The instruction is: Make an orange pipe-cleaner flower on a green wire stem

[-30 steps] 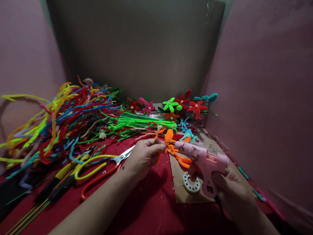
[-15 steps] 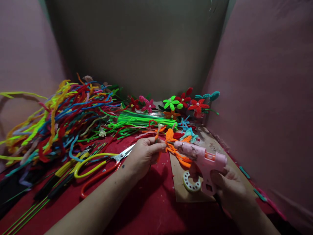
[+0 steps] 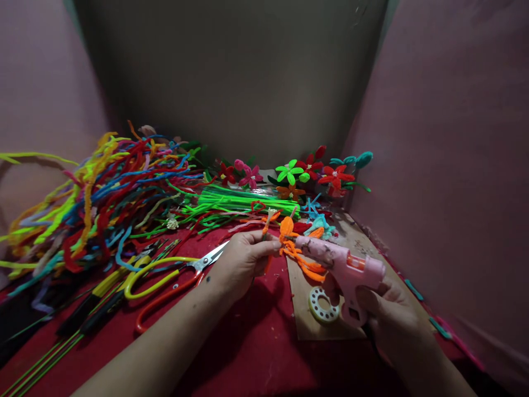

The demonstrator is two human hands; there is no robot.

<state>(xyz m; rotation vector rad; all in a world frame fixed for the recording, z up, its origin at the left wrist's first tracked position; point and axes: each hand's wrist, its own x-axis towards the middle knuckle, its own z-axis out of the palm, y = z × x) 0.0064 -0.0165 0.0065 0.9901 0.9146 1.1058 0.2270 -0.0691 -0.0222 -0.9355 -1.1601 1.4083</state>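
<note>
My left hand [image 3: 252,253] is closed, pinching an orange pipe-cleaner petal [image 3: 286,226] between thumb and fingertips. A thin stem with a pale stamen tip [image 3: 271,214] also rises from that hand. In my right hand [image 3: 388,309] is a pink glue gun [image 3: 330,256], fingers wrapped round its handle. Its nozzle points left, at the base of the orange petal; whether it touches I cannot tell. More orange petals [image 3: 309,268] lie just under the nozzle, over a brown board [image 3: 308,325]. A roll of tape [image 3: 324,305] sits on the board below the gun.
Scissors with yellow and red handles [image 3: 165,275] lie left of my left hand, beside pliers [image 3: 95,303]. A heap of coloured pipe cleaners [image 3: 103,193] fills the left. Green pipe cleaners [image 3: 248,203] and finished flowers [image 3: 289,172] are at the back, before walls.
Almost nothing differs. The glue gun's nozzle has shifted very slightly right; my left hand keeps its pinch in the same place.
</note>
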